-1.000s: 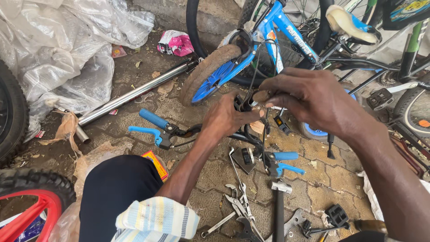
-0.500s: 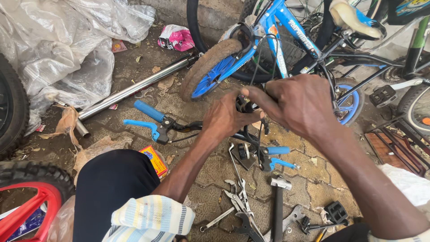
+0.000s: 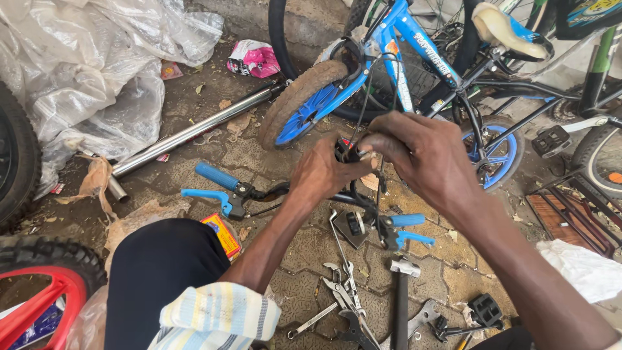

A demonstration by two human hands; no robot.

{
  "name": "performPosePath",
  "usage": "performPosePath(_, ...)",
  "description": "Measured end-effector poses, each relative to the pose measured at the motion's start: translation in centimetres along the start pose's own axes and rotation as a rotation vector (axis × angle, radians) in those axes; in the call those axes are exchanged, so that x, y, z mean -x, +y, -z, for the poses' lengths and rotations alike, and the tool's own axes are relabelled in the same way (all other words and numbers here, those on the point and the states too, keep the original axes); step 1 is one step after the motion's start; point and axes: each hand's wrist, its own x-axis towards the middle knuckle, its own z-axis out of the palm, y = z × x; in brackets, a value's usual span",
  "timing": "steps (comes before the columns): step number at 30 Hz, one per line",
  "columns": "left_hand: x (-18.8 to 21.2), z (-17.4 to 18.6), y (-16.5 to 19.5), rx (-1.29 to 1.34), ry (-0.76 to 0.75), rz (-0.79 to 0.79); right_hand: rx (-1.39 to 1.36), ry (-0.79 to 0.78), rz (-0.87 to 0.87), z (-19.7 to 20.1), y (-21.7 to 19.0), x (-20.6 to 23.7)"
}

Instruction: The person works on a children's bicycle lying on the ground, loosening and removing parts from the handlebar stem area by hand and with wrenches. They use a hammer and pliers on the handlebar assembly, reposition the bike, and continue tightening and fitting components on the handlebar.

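The head view looks down on a rough paved floor (image 3: 259, 155) littered with leaves, scraps and crumpled clear plastic sheeting (image 3: 91, 71). A small blue bicycle (image 3: 414, 71) lies across the top, other wheels around it. A black handlebar (image 3: 285, 191) with blue grips lies on the paving, its long axis running left to right, slightly down toward the right. Above its middle, the left hand (image 3: 327, 172) is closed around a small black part (image 3: 343, 152), and the right hand (image 3: 421, 155) pinches the same part from the other side. Wrenches (image 3: 343, 291) and a hammer (image 3: 402, 298) lie just below. A metal tube (image 3: 194, 133) slants at left.
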Motion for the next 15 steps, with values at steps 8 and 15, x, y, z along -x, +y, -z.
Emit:
performPosePath(8,0.17,-0.49,-0.24,0.003,0.084,-0.094,0.437,-0.328,-0.308,1.05,-0.85,-0.22)
performPosePath(15,0.35,-0.14,-0.41,-0.017,0.079,-0.094,0.228,-0.174,-0.241,1.21,-0.38,-0.23)
